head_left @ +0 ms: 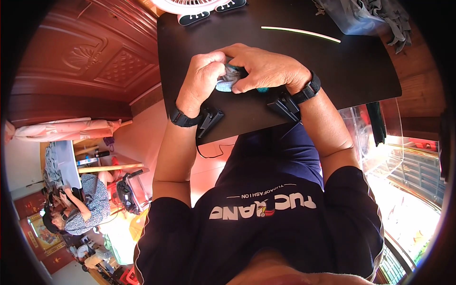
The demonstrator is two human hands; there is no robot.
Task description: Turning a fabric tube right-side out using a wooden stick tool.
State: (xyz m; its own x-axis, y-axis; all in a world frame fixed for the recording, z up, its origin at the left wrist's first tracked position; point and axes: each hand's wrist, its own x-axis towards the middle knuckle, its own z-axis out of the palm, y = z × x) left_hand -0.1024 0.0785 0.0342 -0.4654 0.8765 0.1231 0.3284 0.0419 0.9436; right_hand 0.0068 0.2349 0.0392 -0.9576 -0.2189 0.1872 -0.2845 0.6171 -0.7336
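Note:
Above the dark table (pixel 204 45), both of my hands are closed around a small grey and light-blue fabric piece (pixel 230 78), whose exact kind I cannot make out. My left hand (pixel 203 78) has its fingers curled in a fist-like grip at the fabric's left side. From the right, my right hand (pixel 268 69) arches over it, thumb pressed on the near edge and fingers reaching toward the left hand. Part of the fabric is hidden under the fingers. A bit of teal material (pixel 262 89) shows below the right palm. Each wrist wears a black strap with a black device.
A thin white curved strip (pixel 301 33) lies at the table's far side. Beyond my hands stands a pink-and-white fan (pixel 187 5). A clear plastic bin (pixel 354 21) with grey cloth strips is at far right. Another person (pixel 90 209) sits at a separate table on the left.

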